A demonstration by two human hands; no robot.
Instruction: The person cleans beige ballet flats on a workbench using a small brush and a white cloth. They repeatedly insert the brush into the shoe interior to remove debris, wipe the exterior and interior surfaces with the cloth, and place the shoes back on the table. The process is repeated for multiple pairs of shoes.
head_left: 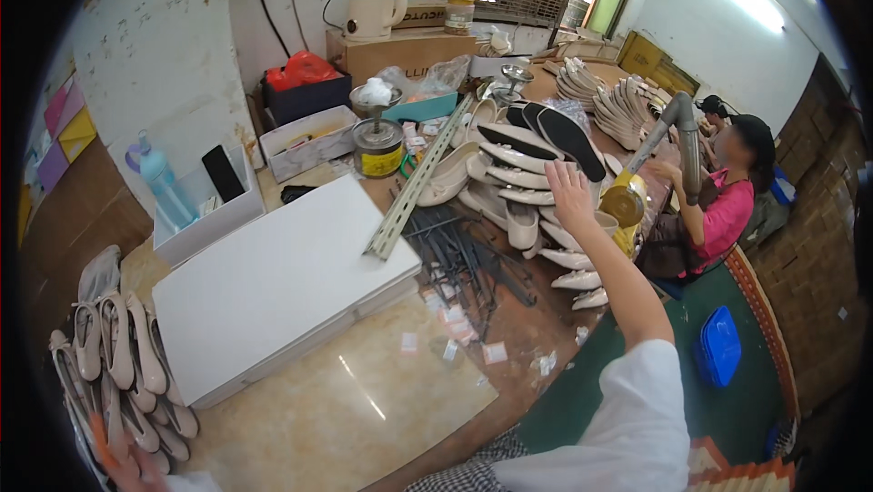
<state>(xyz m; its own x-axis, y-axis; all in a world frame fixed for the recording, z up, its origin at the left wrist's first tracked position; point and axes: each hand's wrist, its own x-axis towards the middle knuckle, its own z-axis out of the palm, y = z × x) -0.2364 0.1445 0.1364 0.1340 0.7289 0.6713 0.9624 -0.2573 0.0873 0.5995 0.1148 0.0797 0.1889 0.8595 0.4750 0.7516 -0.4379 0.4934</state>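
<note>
My right hand (pixel 571 194) reaches out over a heap of beige flat shoes (pixel 523 226), its fingers stretched and apart. Black insoles or soles (pixel 571 139) lie on top of that heap, just beyond my fingers. Whether the fingertips touch a shoe I cannot tell. At the lower left edge my left hand (pixel 123 460) is smeared by motion, beside a stack of beige flats (pixel 116 337). Its fingers do not show clearly, nor whether it holds anything.
A flat white box (pixel 282 278) fills the table's left half, with a slotted metal strip (pixel 418 183) across its corner. Dark thin strips (pixel 473 260) lie beside it. Tins, boxes and a kettle (pixel 371 8) stand behind. A person in pink (pixel 732 210) sits at the right.
</note>
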